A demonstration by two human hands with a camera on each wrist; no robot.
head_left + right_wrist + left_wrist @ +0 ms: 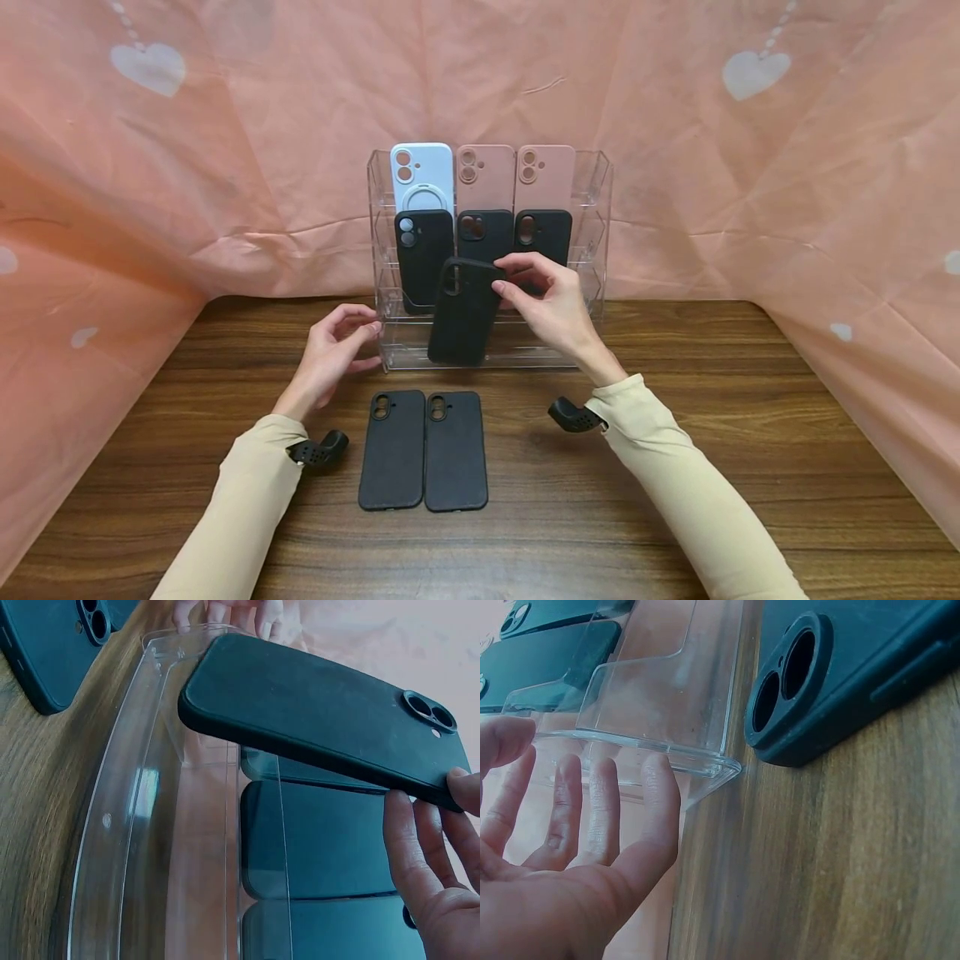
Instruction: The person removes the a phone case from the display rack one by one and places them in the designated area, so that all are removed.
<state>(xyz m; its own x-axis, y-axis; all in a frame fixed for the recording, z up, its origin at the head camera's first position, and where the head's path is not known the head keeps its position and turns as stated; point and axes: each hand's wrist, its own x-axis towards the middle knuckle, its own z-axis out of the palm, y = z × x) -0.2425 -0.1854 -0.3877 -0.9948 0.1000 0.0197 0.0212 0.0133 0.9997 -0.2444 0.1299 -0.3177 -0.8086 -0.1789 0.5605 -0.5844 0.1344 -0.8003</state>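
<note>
In the head view my right hand [551,304] pinches a black phone case [465,321] by its upper right corner, thumb in front. The case hangs tilted in front of the lower tiers of a clear acrylic display rack [378,275]. The right wrist view shows the fingers at the camera end of the held phone case [300,712]. My left hand [333,346] is at the rack's lower left side, its fingertips right at the clear edge, fingers extended in the left wrist view. Two more black phone cases [393,450] lie side by side on the table.
The rack's back tier carries a white phone case [423,171] with a ring and two pink phone cases [486,175]. Three black phone cases [423,258] stand in the tier before them. A pink curtain [675,150] surrounds the wooden table [675,467].
</note>
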